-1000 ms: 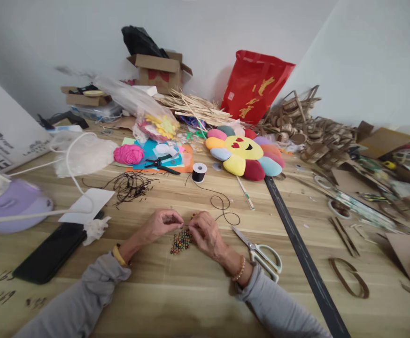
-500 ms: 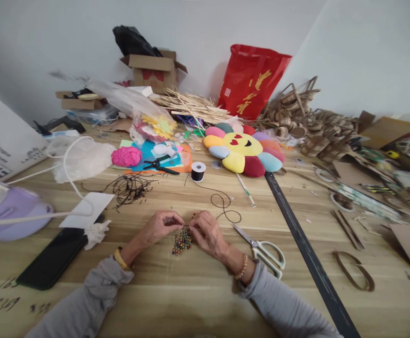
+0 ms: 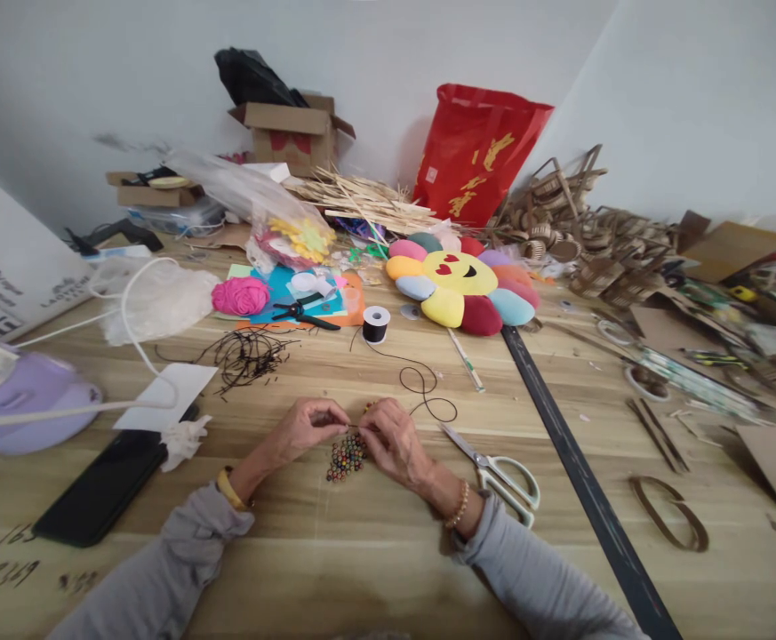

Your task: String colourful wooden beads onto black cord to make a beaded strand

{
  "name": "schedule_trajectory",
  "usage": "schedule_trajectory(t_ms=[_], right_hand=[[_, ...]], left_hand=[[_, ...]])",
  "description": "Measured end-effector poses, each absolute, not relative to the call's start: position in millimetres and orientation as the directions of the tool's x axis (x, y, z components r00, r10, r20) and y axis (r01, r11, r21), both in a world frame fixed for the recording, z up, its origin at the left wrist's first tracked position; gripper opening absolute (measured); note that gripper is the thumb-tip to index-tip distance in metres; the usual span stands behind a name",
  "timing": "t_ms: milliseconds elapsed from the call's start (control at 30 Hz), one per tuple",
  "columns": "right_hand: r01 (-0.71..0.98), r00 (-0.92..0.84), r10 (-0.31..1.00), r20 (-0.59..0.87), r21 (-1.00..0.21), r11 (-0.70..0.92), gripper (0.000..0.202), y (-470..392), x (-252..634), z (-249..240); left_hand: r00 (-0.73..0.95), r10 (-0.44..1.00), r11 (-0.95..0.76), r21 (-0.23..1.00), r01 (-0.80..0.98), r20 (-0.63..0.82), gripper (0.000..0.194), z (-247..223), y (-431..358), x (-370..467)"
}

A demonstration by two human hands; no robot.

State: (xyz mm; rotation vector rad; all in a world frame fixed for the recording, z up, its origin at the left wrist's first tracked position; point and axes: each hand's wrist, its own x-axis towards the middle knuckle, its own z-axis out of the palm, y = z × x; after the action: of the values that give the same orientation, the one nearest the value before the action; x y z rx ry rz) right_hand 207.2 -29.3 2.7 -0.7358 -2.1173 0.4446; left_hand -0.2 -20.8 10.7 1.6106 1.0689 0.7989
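Note:
Both of my hands meet over the table, fingertips almost touching. My left hand (image 3: 311, 428) is closed in a pinch at the tip of a thin black cord (image 3: 420, 382). Pinched too, my right hand (image 3: 394, 442) grips the same cord, which curls away behind it to a spool (image 3: 375, 325) of black cord with a white top. A few beads peek out above the right fingers. Just below the fingertips lies a small pile of multicoloured beads (image 3: 346, 458). What sits exactly between the fingertips is too small to make out.
Scissors (image 3: 498, 476) with pale handles lie right of my right hand, beside a long black strip (image 3: 580, 471). A tangle of black cord pieces (image 3: 247, 358), a dark phone (image 3: 104, 489) and pink yarn (image 3: 241, 296) are leftward. A flower cushion (image 3: 460, 280) lies behind the spool.

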Motion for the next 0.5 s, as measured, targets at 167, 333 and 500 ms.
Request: schedule_trajectory(t_ms=[167, 333, 500], right_hand=[[0.356, -0.488, 0.654, 0.578, -0.553, 0.753, 0.011, -29.1, 207.1, 1.7], [0.353, -0.495, 0.655, 0.570, -0.557, 0.752, 0.012, -29.5, 207.4, 1.4], [0.348, -0.494, 0.655, 0.572, -0.560, 0.752, 0.012, -29.8, 206.7, 4.9]], left_hand=[[0.388, 0.922, -0.112, 0.956, 0.270, -0.002, 0.020, 8.0, -20.1, -1.4], [0.395, 0.918, -0.109, 0.954, 0.278, -0.010, 0.021, 8.0, -19.9, -1.4], [0.388, 0.921, -0.103, 0.956, 0.276, -0.013, 0.020, 9.6, -20.0, -0.9]])
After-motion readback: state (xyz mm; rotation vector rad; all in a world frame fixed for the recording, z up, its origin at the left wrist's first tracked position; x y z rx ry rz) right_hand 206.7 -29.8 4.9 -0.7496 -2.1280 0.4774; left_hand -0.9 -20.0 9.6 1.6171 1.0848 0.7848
